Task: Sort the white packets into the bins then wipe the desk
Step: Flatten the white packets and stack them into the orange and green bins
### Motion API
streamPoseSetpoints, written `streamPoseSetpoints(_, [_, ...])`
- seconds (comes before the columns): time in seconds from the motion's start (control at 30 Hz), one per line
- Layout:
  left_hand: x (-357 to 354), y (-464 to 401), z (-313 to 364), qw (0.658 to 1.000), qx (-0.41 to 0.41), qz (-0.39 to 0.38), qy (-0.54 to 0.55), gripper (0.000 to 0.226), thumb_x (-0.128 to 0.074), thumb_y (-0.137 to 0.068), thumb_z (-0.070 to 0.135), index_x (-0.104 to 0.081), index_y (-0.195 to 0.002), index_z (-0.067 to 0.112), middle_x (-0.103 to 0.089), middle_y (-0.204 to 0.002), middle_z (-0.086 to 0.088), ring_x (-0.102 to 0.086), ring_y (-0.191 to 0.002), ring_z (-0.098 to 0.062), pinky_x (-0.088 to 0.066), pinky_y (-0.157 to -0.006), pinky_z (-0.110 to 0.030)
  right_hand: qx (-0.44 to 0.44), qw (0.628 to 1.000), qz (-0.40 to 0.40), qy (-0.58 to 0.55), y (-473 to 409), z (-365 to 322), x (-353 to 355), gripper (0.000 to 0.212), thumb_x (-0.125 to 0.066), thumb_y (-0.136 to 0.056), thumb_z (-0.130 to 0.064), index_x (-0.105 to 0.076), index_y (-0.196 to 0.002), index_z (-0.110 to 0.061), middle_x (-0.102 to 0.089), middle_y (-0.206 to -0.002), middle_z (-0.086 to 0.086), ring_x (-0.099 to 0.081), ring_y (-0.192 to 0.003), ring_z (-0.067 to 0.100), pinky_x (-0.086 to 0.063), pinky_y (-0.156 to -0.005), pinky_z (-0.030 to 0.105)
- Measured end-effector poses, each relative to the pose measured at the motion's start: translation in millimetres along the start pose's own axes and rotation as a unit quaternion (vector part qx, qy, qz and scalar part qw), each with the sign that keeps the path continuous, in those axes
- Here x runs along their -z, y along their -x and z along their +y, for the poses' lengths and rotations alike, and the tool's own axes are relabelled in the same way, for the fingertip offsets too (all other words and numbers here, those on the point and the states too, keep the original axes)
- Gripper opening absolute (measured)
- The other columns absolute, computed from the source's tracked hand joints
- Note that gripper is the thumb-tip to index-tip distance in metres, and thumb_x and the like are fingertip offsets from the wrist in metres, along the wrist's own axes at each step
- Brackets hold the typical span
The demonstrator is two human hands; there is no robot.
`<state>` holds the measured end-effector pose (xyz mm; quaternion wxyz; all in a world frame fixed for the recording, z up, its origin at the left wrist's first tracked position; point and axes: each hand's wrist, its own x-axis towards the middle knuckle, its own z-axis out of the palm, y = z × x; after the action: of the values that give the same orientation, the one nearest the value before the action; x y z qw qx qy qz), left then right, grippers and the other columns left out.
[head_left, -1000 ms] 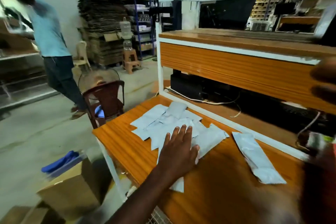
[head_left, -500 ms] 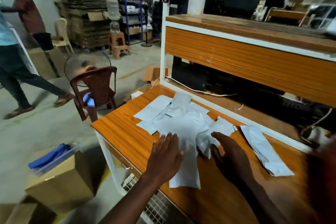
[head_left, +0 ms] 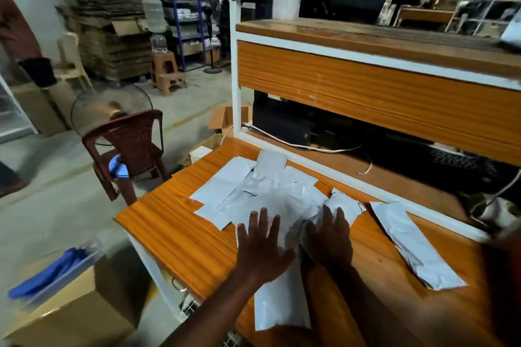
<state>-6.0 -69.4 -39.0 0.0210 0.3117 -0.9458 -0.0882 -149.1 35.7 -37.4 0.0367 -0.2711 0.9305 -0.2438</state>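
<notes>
- I am pressing my left hand [head_left: 260, 245] flat on the pile of white packets [head_left: 262, 194], fingers spread and straight, so this grip is gripping nothing.
- My right hand [head_left: 328, 236] is lying just beside it at 3 o'clock, fingers stretched over a crumpled packet [head_left: 342, 204]; the fingers are looking straight rather than curled, so I am reading this grip as open too, touching and not pinching.
- The pile is sitting near the middle of the orange surface [head_left: 169, 222], with one long packet [head_left: 279, 304] running from under my left palm toward 6 o'clock, almost to the near edge.
- A single separate packet [head_left: 414, 245] is lying well apart at 3 o'clock from my hands, on the same surface.
- Judging progress: sorting is looking barely begun, since the packets are all lying on the surface. No bin is plainly showing, only a bit of wire mesh [head_left: 191, 307] below the near edge, which I cannot identify.
- Wiping is not yet started; I am seeing no cloth on the surface.
- Counting: two hands, one loose packet at 3 o'clock, and a heap in which I am making out roughly six or seven overlapping packets; the exact number is hidden by the overlap.
- Off the surface at 9 o'clock I am seeing one brown plastic chair [head_left: 127, 146], and at 7 o'clock one cardboard box [head_left: 73, 315].
</notes>
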Motion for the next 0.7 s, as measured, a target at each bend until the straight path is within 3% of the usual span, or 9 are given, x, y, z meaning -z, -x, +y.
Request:
streamPoseSetpoints(0.1, [-18, 15, 31, 0.997, 0.057, 0.032, 0.039, 0.083, -0.033, -0.083, 0.078, -0.04, -0.147, 0.024, -0.026, -0.158, -0.016, -0.02, -0.145, -0.042, -0.014, -0.108, -0.066, -0.033, 0.999, 0.002, 0.039, -15, -2, -13, 0.075, -0.045, -0.091, -0.069, -0.026, -0.151, -0.029, -0.014, -0.164, 0.02, -0.022, -0.148, 0.044, -0.036, -0.113, 0.058])
streamPoseSetpoints(0.17, [-38, 28, 50, 0.993, 0.079, 0.064, 0.054, 0.079, -0.049, -0.08, 0.072, -0.046, -0.143, 0.024, -0.034, -0.155, -0.017, -0.029, -0.141, -0.044, -0.02, -0.106, -0.07, -0.04, 0.995, -0.004, 0.086, -18, 2, -16, 0.076, -0.05, -0.091, -0.066, -0.024, -0.152, -0.029, -0.012, -0.164, 0.022, -0.019, -0.148, 0.047, -0.037, -0.111, 0.059])
streamPoseSetpoints(0.3, [-71, 44, 52, 0.991, 0.109, 0.066, 0.034, 0.083, -0.059, -0.073, 0.064, -0.042, -0.145, 0.027, -0.035, -0.155, -0.015, -0.03, -0.141, -0.041, -0.02, -0.109, -0.069, -0.063, 0.993, -0.025, 0.101, -11, 17, -16, 0.067, -0.05, -0.092, -0.061, -0.027, -0.149, -0.033, -0.009, -0.165, 0.016, -0.013, -0.148, 0.048, -0.036, -0.111, 0.059])
streamPoseSetpoints(0.4, [-79, 46, 40, 0.993, 0.07, 0.077, 0.058, 0.077, -0.048, -0.075, 0.057, -0.041, -0.145, 0.025, -0.033, -0.156, -0.015, -0.018, -0.147, -0.038, -0.016, -0.113, -0.064, -0.092, 0.99, -0.033, 0.102, -1, 29, -12, 0.076, -0.042, -0.089, -0.074, -0.013, -0.153, -0.044, 0.006, -0.168, 0.009, -0.009, -0.148, 0.05, -0.031, -0.114, 0.059])
streamPoseSetpoints(0.53, [-80, 52, 26, 0.991, 0.009, 0.079, 0.103, 0.078, -0.063, -0.071, 0.049, -0.047, -0.143, 0.024, -0.035, -0.155, -0.014, -0.016, -0.146, -0.036, -0.008, -0.117, -0.052, -0.098, 0.99, -0.022, 0.102, 13, 31, -14, 0.083, -0.024, -0.083, -0.086, -0.013, -0.154, -0.045, 0.005, -0.168, 0.009, -0.015, -0.149, 0.048, -0.031, -0.115, 0.061])
streamPoseSetpoints(0.6, [-79, 57, 19, 0.989, -0.01, 0.065, 0.129, 0.079, -0.065, -0.07, 0.047, -0.048, -0.143, 0.023, -0.032, -0.156, -0.013, -0.021, -0.145, -0.037, -0.006, -0.116, -0.048, -0.097, 0.992, -0.003, 0.084, 21, 29, -16, 0.08, -0.032, -0.085, -0.084, -0.018, -0.153, -0.045, -0.001, -0.168, 0.01, -0.021, -0.148, 0.045, -0.036, -0.113, 0.059])
streamPoseSetpoints(0.7, [-78, 59, 11, 0.988, -0.034, 0.071, 0.134, 0.08, -0.071, -0.073, 0.039, -0.043, -0.146, 0.022, -0.027, -0.158, -0.013, -0.024, -0.144, -0.038, -0.007, -0.116, -0.044, -0.08, 0.995, 0.011, 0.055, 33, 30, -14, 0.067, -0.055, -0.094, -0.056, -0.028, -0.153, -0.04, -0.01, -0.168, 0.011, -0.034, -0.145, 0.039, -0.047, -0.104, 0.05])
